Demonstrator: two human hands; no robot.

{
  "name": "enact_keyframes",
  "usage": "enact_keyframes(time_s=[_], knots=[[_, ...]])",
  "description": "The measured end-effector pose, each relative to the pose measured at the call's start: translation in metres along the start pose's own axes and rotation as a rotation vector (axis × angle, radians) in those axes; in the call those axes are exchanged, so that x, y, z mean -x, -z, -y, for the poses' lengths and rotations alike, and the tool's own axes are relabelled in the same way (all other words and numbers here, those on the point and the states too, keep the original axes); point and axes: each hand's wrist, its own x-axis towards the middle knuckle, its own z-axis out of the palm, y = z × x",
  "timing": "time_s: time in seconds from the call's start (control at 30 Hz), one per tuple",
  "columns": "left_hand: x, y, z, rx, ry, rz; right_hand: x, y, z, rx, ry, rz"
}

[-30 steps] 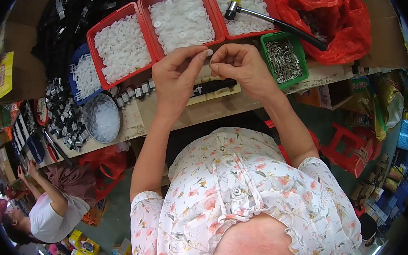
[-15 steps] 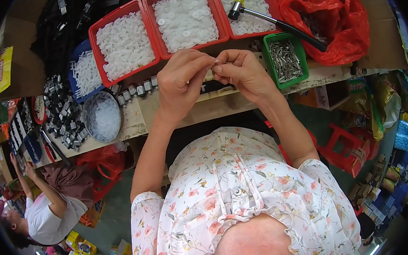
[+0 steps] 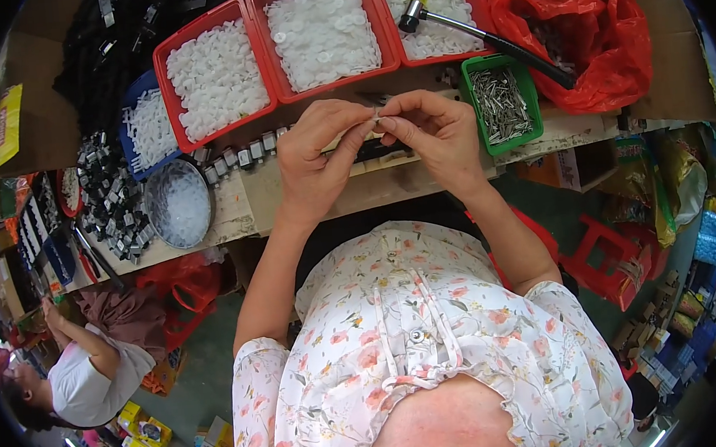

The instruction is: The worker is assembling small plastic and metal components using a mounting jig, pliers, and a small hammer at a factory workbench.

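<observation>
Over the front of the workbench (image 3: 232,220), my left hand (image 3: 319,153) and my right hand (image 3: 438,137) meet fingertip to fingertip. Both are closed in a pinch around a tiny whitish piece (image 3: 376,116), mostly hidden by the fingers. Behind them stand a red tray of small white plastic parts (image 3: 266,54), another with flat white discs (image 3: 283,78), and a third (image 3: 487,41) with white parts. A hammer (image 3: 478,33) with a black handle lies across the third tray. Just right of my right hand sits a green bin (image 3: 524,84) of metal pins.
To the left are a round metal bowl (image 3: 210,203) with clear white pieces, a blue tray (image 3: 129,132) and a heap of black-and-silver parts (image 3: 111,209). A red plastic bag (image 3: 604,36) stands far right. At the lower left a person (image 3: 92,375) works; a red stool (image 3: 605,263) is on the right.
Both hands have come down slightly and my right fingers have turned in against the left ones, still pinching. At the left, the other person's arms have drawn back.
</observation>
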Motion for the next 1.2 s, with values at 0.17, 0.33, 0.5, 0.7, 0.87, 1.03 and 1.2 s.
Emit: enact_keyframes(time_s=[0.17, 0.33, 0.5, 0.7, 0.87, 1.03, 1.2], knots=[[0.007, 0.000, 0.004, -0.023, 0.046, 0.019, 0.007, -0.001, -0.002, 0.171, 0.092, 0.008], [0.016, 0.005, 0.006, -0.257, -0.080, 0.047, 0.009, 0.000, -0.010, 0.428, 0.253, 0.059], [0.033, 0.012, 0.006, -0.388, -0.121, 0.035, 0.010, 0.000, -0.021, 0.712, 0.411, 0.124], [0.054, 0.016, 0.012, -0.459, -0.150, 0.027, 0.012, -0.006, -0.025, 0.903, 0.448, 0.115], [0.061, 0.014, 0.014, -0.490, -0.157, 0.024, 0.013, -0.009, -0.029, 0.917, 0.460, 0.092], [0.066, 0.008, 0.010, -0.591, -0.229, 0.028, 0.015, -0.013, -0.027, 0.983, 0.515, 0.063], [0.073, -0.003, 0.011, -0.770, -0.272, 0.096, 0.016, -0.013, -0.031, 0.967, 0.496, 0.037]])
